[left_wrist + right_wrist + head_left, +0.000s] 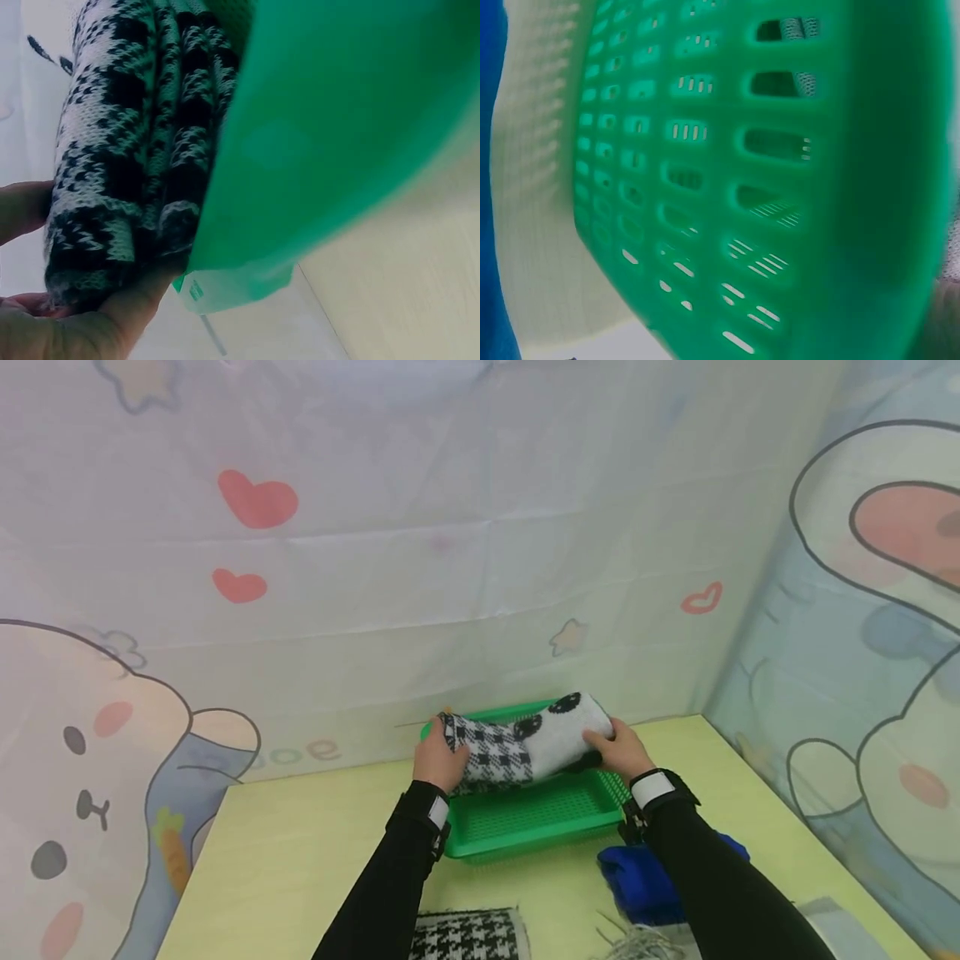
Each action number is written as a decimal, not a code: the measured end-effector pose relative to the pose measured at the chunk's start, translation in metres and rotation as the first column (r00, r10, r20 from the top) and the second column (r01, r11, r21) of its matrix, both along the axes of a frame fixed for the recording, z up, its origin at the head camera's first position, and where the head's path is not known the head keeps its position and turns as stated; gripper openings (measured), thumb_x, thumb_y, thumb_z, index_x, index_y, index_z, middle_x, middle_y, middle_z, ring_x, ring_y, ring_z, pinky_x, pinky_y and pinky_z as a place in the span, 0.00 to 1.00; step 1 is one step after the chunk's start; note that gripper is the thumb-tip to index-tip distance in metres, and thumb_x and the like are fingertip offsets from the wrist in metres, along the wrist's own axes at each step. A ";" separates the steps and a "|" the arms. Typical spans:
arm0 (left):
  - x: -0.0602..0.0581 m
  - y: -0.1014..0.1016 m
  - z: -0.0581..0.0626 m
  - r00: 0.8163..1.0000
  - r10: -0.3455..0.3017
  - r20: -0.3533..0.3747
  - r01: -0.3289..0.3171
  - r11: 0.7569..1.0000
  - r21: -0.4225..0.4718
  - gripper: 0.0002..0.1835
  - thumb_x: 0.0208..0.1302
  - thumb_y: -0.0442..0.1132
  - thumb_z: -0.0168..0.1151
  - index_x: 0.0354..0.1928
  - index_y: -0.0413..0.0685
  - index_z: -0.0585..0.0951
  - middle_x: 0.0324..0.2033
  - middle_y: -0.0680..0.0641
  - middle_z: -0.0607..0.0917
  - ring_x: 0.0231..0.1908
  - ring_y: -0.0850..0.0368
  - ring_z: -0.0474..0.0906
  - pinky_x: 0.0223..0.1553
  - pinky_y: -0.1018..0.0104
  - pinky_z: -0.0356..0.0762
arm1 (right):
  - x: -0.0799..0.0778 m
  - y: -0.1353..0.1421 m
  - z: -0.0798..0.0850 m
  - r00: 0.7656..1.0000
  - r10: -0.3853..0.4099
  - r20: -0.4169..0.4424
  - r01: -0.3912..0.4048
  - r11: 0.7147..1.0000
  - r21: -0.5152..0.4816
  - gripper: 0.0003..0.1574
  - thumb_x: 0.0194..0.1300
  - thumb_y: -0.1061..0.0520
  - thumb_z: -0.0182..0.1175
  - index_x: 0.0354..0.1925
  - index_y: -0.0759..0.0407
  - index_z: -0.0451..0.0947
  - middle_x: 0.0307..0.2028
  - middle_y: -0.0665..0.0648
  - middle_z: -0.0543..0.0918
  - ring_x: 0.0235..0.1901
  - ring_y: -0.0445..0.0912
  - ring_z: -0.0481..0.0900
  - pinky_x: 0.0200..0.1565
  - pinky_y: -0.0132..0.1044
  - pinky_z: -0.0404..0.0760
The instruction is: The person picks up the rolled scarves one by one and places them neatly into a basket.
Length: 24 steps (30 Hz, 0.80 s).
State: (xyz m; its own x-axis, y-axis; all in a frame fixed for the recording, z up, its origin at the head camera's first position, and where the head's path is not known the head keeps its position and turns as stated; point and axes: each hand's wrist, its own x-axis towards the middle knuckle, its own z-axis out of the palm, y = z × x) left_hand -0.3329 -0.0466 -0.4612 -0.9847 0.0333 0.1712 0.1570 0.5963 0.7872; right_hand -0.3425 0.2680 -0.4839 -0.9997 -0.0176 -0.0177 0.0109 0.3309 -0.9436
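A folded knit scarf (491, 752), black-and-white checked at one end and white with black patches at the other, lies across the upper part of a green plastic basket (525, 841). My left hand (441, 762) grips its checked end. At the white end, my right hand (624, 752) holds on with the thumb on top. Several stacked layers of the scarf (112, 150) show in the left wrist view, with fingers around their end beside the basket wall. The slotted basket side (712, 157) fills most of the right wrist view and hides nearly all of that hand.
A folded blue cloth (637, 881) lies under the right forearm. Nearer me are a houndstooth cloth (472, 937) and a grey fringed piece (645, 943). The yellow table (300, 860) meets a printed curtain (450, 568) behind the basket and another at right.
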 end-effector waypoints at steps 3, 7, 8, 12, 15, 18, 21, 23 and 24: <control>-0.002 0.001 0.000 1.000 -0.010 0.022 0.010 1.000 -0.021 0.41 0.77 0.33 0.59 0.83 0.28 0.52 0.12 0.52 0.68 0.10 0.61 0.57 0.15 0.66 0.57 | 0.001 0.000 -0.002 1.000 0.007 -0.015 -0.006 0.999 0.045 0.40 0.87 0.56 0.49 0.80 0.78 0.47 0.73 0.84 0.60 0.72 0.76 0.64 0.64 0.66 0.80; -0.004 0.003 -0.001 0.998 -0.020 0.053 0.022 0.998 -0.052 0.41 0.77 0.31 0.57 0.83 0.28 0.49 0.11 0.53 0.66 0.10 0.61 0.55 0.14 0.67 0.55 | 0.000 -0.001 -0.005 0.999 0.008 -0.034 -0.005 0.996 0.092 0.39 0.86 0.56 0.49 0.79 0.79 0.49 0.72 0.85 0.62 0.70 0.77 0.67 0.62 0.66 0.82; -0.005 0.003 -0.001 0.998 -0.021 0.063 0.025 0.998 -0.061 0.41 0.78 0.31 0.56 0.83 0.28 0.48 0.12 0.53 0.65 0.10 0.61 0.54 0.15 0.67 0.54 | 0.000 -0.001 -0.005 0.999 0.011 -0.037 -0.007 0.995 0.103 0.39 0.86 0.56 0.49 0.79 0.80 0.50 0.72 0.85 0.62 0.70 0.77 0.67 0.61 0.65 0.83; -0.004 0.003 0.001 0.994 -0.034 0.108 0.042 0.996 -0.075 0.42 0.78 0.30 0.55 0.84 0.28 0.45 0.12 0.52 0.66 0.11 0.61 0.54 0.16 0.66 0.54 | 0.000 -0.002 -0.006 0.999 0.014 -0.036 -0.009 0.990 0.138 0.39 0.86 0.56 0.50 0.79 0.79 0.51 0.71 0.84 0.64 0.69 0.76 0.70 0.60 0.63 0.84; -0.004 0.003 0.002 0.989 -0.049 0.136 0.058 0.996 -0.062 0.43 0.77 0.30 0.54 0.84 0.29 0.42 0.12 0.52 0.66 0.11 0.61 0.53 0.17 0.65 0.54 | 0.000 -0.001 -0.005 0.999 0.021 -0.035 -0.014 0.984 0.179 0.39 0.85 0.54 0.50 0.78 0.79 0.52 0.70 0.84 0.65 0.67 0.75 0.71 0.57 0.61 0.86; -0.004 0.002 0.001 0.989 -0.055 0.141 0.064 0.996 -0.058 0.44 0.77 0.30 0.54 0.83 0.28 0.41 0.12 0.52 0.65 0.11 0.61 0.53 0.16 0.66 0.54 | 0.000 0.001 -0.004 0.999 0.034 -0.029 -0.028 0.979 0.203 0.41 0.85 0.52 0.50 0.78 0.79 0.50 0.71 0.85 0.64 0.67 0.76 0.70 0.55 0.61 0.87; -0.003 0.002 0.000 0.990 -0.046 0.132 0.055 0.996 -0.069 0.43 0.76 0.29 0.54 0.83 0.26 0.43 0.12 0.53 0.64 0.11 0.62 0.53 0.15 0.67 0.54 | -0.001 0.002 -0.002 0.998 0.057 -0.010 -0.054 0.979 0.197 0.47 0.84 0.49 0.50 0.81 0.79 0.45 0.74 0.85 0.59 0.70 0.77 0.66 0.57 0.62 0.86; -0.003 0.003 0.000 0.992 -0.041 0.121 0.051 0.996 -0.076 0.42 0.75 0.29 0.55 0.82 0.24 0.45 0.12 0.53 0.64 0.11 0.62 0.54 0.15 0.67 0.54 | 0.000 0.002 0.001 0.998 0.068 0.007 -0.068 0.978 0.195 0.51 0.84 0.45 0.50 0.82 0.78 0.41 0.77 0.85 0.54 0.73 0.77 0.63 0.60 0.63 0.85; -0.002 0.003 0.000 0.993 -0.037 0.116 0.047 0.996 -0.080 0.42 0.75 0.29 0.55 0.82 0.24 0.47 0.12 0.53 0.64 0.11 0.62 0.54 0.15 0.67 0.54 | -0.001 0.002 0.002 0.997 0.072 0.014 -0.073 0.978 0.196 0.53 0.83 0.44 0.50 0.82 0.78 0.40 0.78 0.84 0.52 0.74 0.77 0.61 0.61 0.63 0.84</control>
